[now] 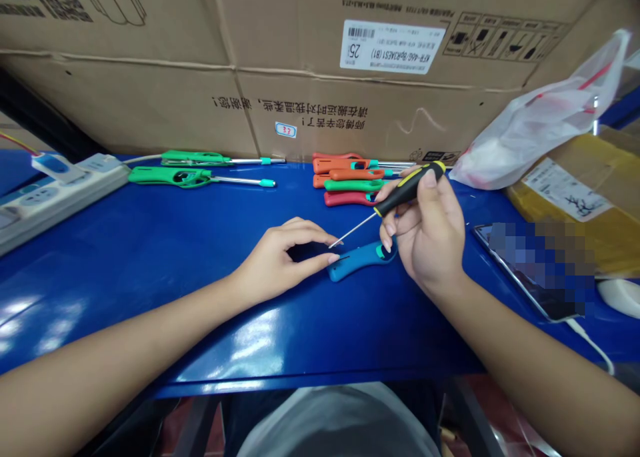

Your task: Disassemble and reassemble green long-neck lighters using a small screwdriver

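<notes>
My right hand (435,233) is closed round the black and yellow handle of a screwdriver (407,189). Its thin shaft slants down to the left, the tip near my left fingertips. Below lies a blue gas lighter (357,262) with a teal trigger; its right end is partly hidden behind my right fingers. My left hand (277,257) steadies the lighter's left end, thumb on its edge and fingers along the far side. Whether a small part sits at the screwdriver tip, I cannot make out.
Green lighters (170,176) lie at the back left, beside a white power strip (65,190). Several orange, red and green lighters (345,165) are grouped behind my right hand. A phone (530,270), plastic bag (540,123) and taped parcel (600,197) are right; a large carton (170,103) stands behind.
</notes>
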`<state>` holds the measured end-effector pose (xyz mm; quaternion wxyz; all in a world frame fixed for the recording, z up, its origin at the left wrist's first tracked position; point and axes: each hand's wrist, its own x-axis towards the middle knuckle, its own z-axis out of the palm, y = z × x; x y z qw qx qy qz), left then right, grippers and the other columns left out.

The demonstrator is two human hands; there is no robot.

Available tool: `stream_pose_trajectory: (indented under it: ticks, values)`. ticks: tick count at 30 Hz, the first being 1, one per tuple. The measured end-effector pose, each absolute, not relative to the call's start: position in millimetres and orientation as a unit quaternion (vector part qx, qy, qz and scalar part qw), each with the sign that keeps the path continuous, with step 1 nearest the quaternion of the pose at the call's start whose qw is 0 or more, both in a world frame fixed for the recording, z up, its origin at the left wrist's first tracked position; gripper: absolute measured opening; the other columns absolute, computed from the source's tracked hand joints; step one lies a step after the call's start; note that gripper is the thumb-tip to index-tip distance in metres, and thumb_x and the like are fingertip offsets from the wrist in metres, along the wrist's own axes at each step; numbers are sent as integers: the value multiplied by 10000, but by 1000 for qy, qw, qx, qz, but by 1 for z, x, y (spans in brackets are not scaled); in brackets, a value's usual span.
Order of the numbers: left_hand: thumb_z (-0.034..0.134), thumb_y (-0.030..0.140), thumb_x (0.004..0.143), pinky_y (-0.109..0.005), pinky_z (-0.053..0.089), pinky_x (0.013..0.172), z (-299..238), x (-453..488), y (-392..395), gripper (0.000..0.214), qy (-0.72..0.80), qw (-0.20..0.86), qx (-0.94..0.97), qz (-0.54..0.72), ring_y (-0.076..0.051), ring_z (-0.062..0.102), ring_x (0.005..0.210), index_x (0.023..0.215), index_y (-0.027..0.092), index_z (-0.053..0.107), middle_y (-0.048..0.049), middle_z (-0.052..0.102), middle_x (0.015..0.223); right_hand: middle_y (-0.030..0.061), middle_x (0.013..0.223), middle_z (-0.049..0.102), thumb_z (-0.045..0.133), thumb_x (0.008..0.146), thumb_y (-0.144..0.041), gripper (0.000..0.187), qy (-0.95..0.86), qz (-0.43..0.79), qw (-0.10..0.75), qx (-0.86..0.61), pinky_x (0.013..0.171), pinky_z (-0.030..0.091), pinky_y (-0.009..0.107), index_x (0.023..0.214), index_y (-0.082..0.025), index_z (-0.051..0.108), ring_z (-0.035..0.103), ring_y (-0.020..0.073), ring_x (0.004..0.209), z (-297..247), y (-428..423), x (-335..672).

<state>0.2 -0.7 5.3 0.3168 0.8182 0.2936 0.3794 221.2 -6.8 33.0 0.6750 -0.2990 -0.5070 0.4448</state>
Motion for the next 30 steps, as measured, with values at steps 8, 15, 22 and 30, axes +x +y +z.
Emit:
stream_pose_trajectory:
  ticks: [8,15,22,30]
  values:
    - [767,242,906,-293,570,875,10,1,-2,90,276,321,807,412,-165,722,905,973,203,813,-47,793,954,-14,787,706,716,875,-543,352,-448,482,678,-328,365,479,240,931,-240,547,525,100,466,37,-8,216]
    - [778,228,894,-300,555,842,9,2,-2,47,262,282,826,412,-160,712,853,917,195,803,-40,792,905,-6,797,709,695,899,-536,304,-469,460,680,-326,322,412,227,934,-263,565,495,98,438,39,-8,219]
    - [776,229,894,-296,550,832,9,1,-2,50,262,274,833,402,-158,705,838,914,194,806,-40,786,888,-13,844,710,626,958,-524,210,-511,453,657,-320,324,383,241,981,-321,578,509,102,444,37,-10,222]
    - [764,244,903,-309,556,838,10,1,-2,60,264,282,834,393,-168,713,841,925,214,811,-43,791,892,-18,889,739,587,976,-511,175,-531,450,647,-311,330,360,238,1011,-340,589,522,92,450,32,-6,228]
